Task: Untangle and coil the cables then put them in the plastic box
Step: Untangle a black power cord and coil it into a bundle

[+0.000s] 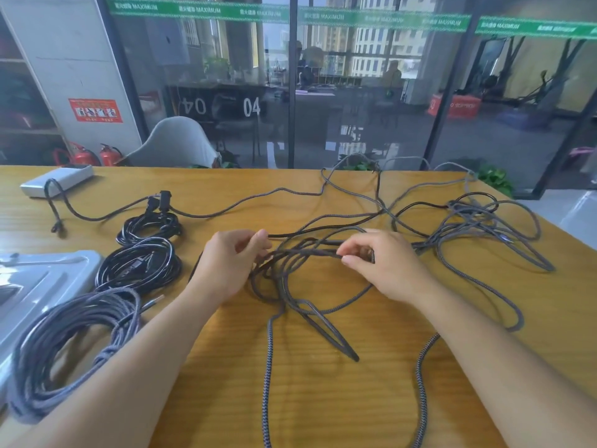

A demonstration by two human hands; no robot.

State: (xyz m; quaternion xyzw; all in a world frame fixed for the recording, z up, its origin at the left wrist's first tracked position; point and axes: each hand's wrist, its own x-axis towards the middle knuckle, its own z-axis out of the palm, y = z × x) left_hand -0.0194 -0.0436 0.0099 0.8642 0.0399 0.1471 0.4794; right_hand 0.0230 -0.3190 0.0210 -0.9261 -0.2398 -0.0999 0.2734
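the left hand (231, 265) and the right hand (384, 265) are both pinching the braided cable (307, 252) over the wooden table (323, 399); more cable is lying tangled behind them; three coiled cables (139, 273) are sitting beside the plastic box (48, 279).

- A wooden table (323, 399) with a yellow-brown grain carries everything.
- A loose tangle of grey braided cables (458, 227) sprawls over its middle and right side, with loops reaching the far edge and two strands running off the near edge.
- Two coils of glossy black cable (142, 263) lie side by side left of centre.
- A large coil of grey braided cable (71, 344) lies at the near left, partly over the plastic box (48, 279) at the left edge.
- A flat white device (58, 181) sits in the far left corner, with a dark cable (97, 218) curving past it.
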